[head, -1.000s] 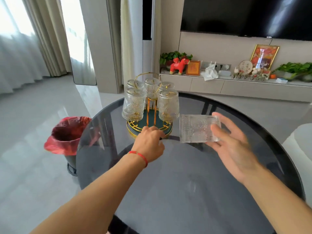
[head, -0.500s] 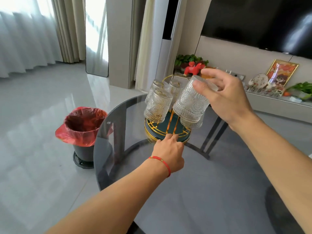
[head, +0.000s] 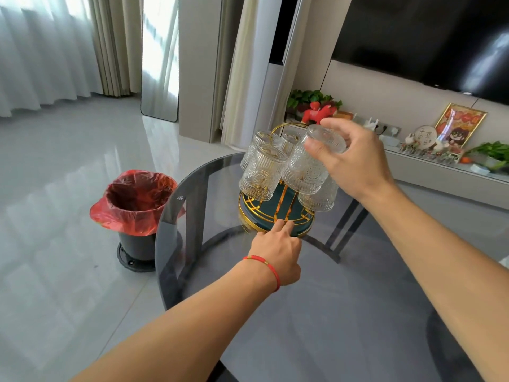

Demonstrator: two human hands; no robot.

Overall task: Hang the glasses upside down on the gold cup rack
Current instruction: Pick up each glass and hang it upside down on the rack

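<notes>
The gold cup rack (head: 249, 215) with a dark green base stands on the far side of the round glass table (head: 344, 312). Several embossed clear glasses hang on it upside down; the nearest hung glass (head: 260, 175) is at front left. My right hand (head: 355, 161) grips the base of another embossed glass (head: 305, 166), held upside down and tilted over the rack's front right side. My left hand (head: 276, 256) rests on the table with its fingertips on the rack's gold rim.
A black bin with a red liner (head: 136, 199) stands on the floor left of the table. Behind the table runs a low cabinet (head: 427, 164) with plants, a red toy and a framed picture. A television (head: 429, 37) hangs above.
My right hand has lifted the glass off the table, turned it upside down and brought it over the rack. My left hand stays at the rack's base. The view has shifted left.
</notes>
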